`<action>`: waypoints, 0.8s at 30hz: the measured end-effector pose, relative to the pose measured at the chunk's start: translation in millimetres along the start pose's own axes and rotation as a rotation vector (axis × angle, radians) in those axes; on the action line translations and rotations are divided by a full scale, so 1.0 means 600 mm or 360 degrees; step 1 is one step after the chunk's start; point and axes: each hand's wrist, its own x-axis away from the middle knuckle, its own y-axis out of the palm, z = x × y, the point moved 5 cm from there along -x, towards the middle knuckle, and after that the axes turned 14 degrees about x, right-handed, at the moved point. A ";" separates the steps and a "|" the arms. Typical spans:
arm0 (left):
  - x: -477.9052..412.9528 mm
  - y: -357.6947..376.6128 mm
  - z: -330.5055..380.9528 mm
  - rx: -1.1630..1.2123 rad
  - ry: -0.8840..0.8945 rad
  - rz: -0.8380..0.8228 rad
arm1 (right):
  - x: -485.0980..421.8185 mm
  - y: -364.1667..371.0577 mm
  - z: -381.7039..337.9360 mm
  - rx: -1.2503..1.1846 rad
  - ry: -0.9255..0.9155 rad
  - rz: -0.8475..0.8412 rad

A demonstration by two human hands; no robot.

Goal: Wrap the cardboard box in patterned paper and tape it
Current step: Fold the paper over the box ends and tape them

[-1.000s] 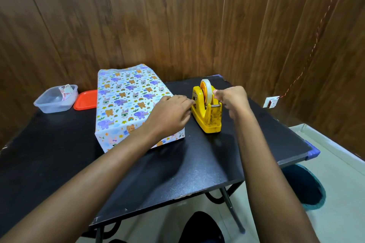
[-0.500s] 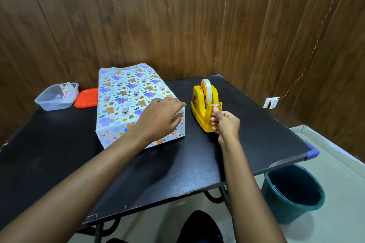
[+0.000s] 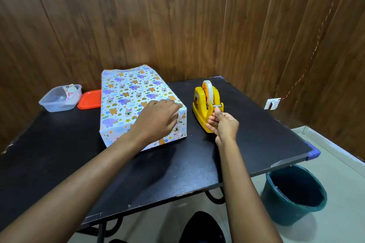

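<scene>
Left of the dispenser [image 3: 200, 108], just beside it w/ a strip of bare table [image 3: 177, 167] between, sits the box [image 3: 122, 104]. It's covered in paper [image 3: 128, 87] on every side that shows. Its long axis runs away from the person toward the wall, parallel to the dispenser's own length.

Left hand [image 3: 158, 118] is on the box's near corner, the one closest to the dispenser. Palm is on top and fingers are bent over the edge, pinning the paper fold on that end. Looks like a hold-down job, i.e. the flap wants to spring.

Right hand [image 3: 223, 124] is at the dispenser's near end, right below the cutter. Thumb & forefinger are pinched together, other fingers curled in. It looks to be nipping the free end of the tape [image 3: 209, 89], but the strip is too clear to make out, so that's a read, not a sighting.

Now the key bit: the pinned fold lies straight left of the dispenser's cutter, across that gap. Right hand is the nearer one to the tape, left is busy. So my guess for the next move: snap the strip off, swing it left over the gap, and land it across the fold beside the left fingertips. It's a short trip, sideways to the box's length. Main risk is the strip curling on itself en route.
</scene>
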 end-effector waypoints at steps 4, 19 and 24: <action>0.004 -0.006 -0.007 0.0008 -0.0022 0.0022 | 0.004 0.008 -0.001 -0.0178 0.0149 -0.0003; 0.097 -0.041 -0.124 -0.0141 -0.0224 -0.0093 | 0.010 0.016 0.000 -0.0164 0.0039 0.0046; 0.091 -0.033 -0.124 -0.0150 -0.0246 -0.0092 | 0.000 0.009 -0.005 -0.0036 -0.0007 0.0067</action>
